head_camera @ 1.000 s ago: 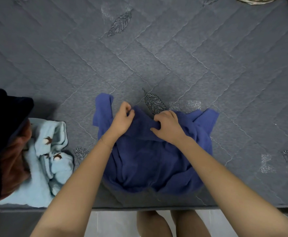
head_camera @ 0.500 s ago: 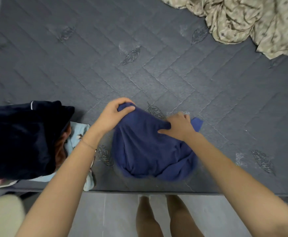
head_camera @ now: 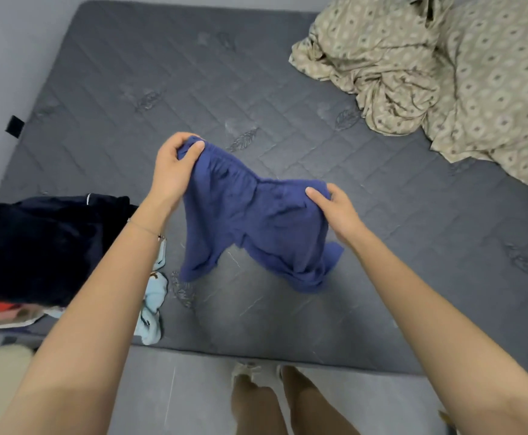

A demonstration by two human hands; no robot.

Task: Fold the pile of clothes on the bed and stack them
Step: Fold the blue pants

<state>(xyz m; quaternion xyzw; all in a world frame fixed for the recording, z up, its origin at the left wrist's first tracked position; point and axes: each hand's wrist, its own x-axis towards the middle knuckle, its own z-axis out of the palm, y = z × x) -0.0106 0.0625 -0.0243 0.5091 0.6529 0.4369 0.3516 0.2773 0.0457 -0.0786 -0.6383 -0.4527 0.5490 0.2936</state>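
Gripping blue fabric shorts (head_camera: 256, 221) by the waistband: left hand (head_camera: 174, 174), right hand (head_camera: 338, 208). Navy clothes pile (head_camera: 42, 243) at left, patterned beige sheet (head_camera: 429, 73) far right, grey quilted mattress (head_camera: 162, 73) beneath.

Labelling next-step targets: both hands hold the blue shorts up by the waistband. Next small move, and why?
Probably lower the blue shorts flat onto the bed: the left hand and right hand grip the waistband ends, the legs hang bunched, so it likely needs spreading before any fold.
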